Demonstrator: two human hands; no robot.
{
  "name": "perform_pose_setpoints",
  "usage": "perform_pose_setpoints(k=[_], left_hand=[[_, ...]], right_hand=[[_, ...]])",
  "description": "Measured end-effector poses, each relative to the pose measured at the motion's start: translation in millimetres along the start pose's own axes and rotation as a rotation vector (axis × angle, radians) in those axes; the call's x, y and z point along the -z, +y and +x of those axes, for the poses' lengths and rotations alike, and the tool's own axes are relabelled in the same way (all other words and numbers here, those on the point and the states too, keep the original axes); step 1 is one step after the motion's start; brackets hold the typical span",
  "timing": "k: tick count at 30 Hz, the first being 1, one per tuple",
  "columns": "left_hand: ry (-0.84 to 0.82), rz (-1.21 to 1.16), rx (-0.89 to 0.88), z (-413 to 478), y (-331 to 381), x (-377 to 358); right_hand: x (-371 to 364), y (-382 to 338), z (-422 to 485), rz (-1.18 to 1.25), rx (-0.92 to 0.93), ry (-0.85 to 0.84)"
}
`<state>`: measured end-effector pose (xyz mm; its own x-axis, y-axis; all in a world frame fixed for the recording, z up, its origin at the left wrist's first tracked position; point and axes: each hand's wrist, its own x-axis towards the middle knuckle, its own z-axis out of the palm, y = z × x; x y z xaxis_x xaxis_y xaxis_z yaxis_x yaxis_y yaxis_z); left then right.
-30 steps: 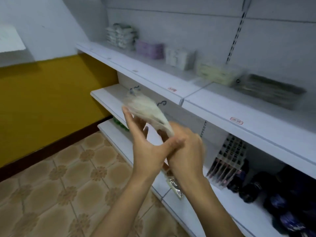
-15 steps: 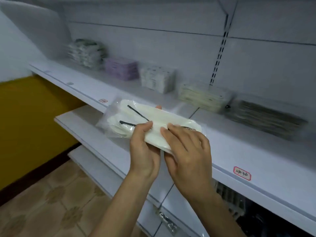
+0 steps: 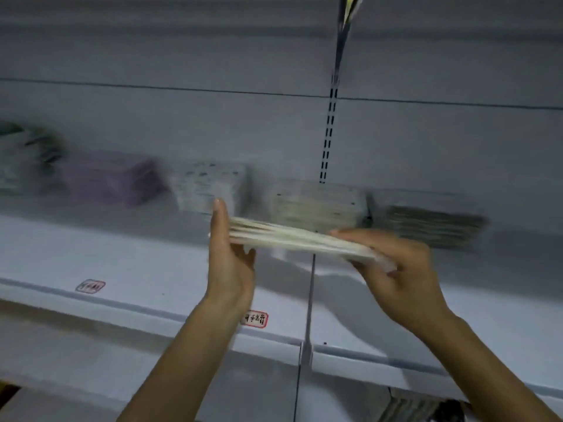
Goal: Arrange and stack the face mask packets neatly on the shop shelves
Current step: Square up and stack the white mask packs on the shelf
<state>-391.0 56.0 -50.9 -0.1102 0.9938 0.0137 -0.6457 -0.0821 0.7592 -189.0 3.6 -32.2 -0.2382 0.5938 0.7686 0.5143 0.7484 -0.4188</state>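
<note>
White shelf [image 3: 137, 263] carries blurred packet stacks along its back.
Above it, the left hand [image 3: 230, 263] grips one end of a flat white mask packet [image 3: 292, 237]; the right hand [image 3: 396, 266] pinches the other end.

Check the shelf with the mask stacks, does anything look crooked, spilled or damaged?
Nothing stands out, though the picture is blurred. Five stacks sit in a row along the shelf. Both the left hand and right hand hold a white mask packet level above it.
</note>
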Motion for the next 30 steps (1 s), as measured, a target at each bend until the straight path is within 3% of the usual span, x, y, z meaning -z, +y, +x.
perform_pose_setpoints(k=[3,6,8,10,13,16,20,24,27,30], left_hand=[[-0.125,0.165,-0.098,38.4,13.9,13.4],[-0.220,0.594,-0.110,75.2,22.5,7.1],[-0.212,0.695,-0.150,105.0,25.9,-6.8],[-0.226,0.619,-0.170,132.4,29.5,-20.9],[-0.158,0.576,-0.182,159.9,16.1,-27.8],[-0.201,0.794,-0.176,170.4,-12.4,-25.2],[-0.321,1.150,-0.288,186.9,-50.7,-13.4],[-0.291,1.077,-0.398,196.3,-75.9,-3.3],[-0.305,1.088,-0.448,202.1,-81.9,-1.8],[-0.268,1.221,-0.616,200.4,-82.5,-1.3]], right_hand=[[-4.3,12.0,30.0,0.135,-0.473,0.174],[-0.7,47.1,60.5,0.198,-0.829,0.245],[3.2,71.7,81.6,0.348,-0.938,0.238],[2.1,96.8,103.7,0.404,-1.010,0.265],[-8.5,136.6,130.6,0.183,-1.133,0.173],[-18.8,161.6,143.3,0.002,-1.215,0.048],[-30.9,175.5,142.9,-0.196,-1.199,0.082],[-43.7,180.0,131.6,-0.327,-1.064,0.132],[-41.3,172.3,119.1,-0.631,-0.719,0.135],[-44.8,160.2,105.2,-0.780,-0.327,-0.059]])
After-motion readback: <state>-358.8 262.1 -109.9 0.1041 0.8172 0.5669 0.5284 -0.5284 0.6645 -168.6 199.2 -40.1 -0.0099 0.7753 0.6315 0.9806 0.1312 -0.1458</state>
